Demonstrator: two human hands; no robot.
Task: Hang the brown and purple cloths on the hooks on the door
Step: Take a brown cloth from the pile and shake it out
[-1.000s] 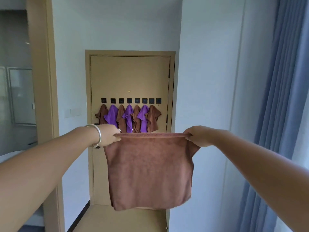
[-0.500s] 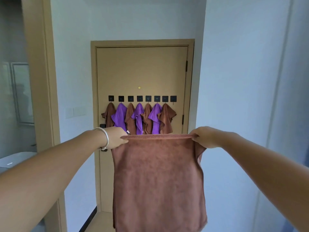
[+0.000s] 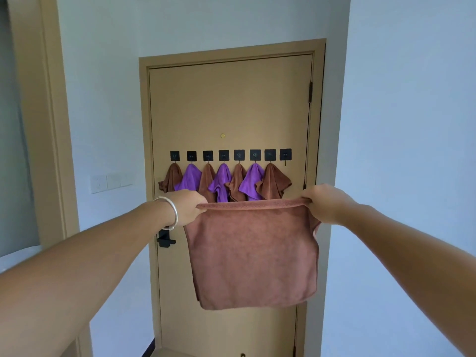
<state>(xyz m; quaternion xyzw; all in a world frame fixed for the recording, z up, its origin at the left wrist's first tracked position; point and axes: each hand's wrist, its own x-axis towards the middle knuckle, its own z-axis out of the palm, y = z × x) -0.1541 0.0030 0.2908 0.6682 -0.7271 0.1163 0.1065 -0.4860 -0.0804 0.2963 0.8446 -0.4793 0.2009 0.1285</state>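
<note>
I hold a brown cloth (image 3: 253, 253) stretched out in front of me by its top edge. My left hand (image 3: 188, 207) grips its left corner and my right hand (image 3: 323, 202) grips its right corner. Beyond it stands the tan door (image 3: 229, 104) with a row of black hooks (image 3: 224, 155). Brown cloths (image 3: 274, 181) and purple cloths (image 3: 192, 177) hang alternately on the hooks. The rightmost hook (image 3: 285, 154) is bare. The held cloth hides the lower tips of the hung cloths.
A black door handle (image 3: 164, 239) sits on the door's left side, partly behind my left wrist. White walls flank the door, with a switch plate (image 3: 110, 182) on the left wall. A tan frame (image 3: 49, 124) stands at far left.
The door has come closer and now looks larger. The view has tilted and shifted, with the door now right of centre. Both hands keep their hold on the brown cloth.
</note>
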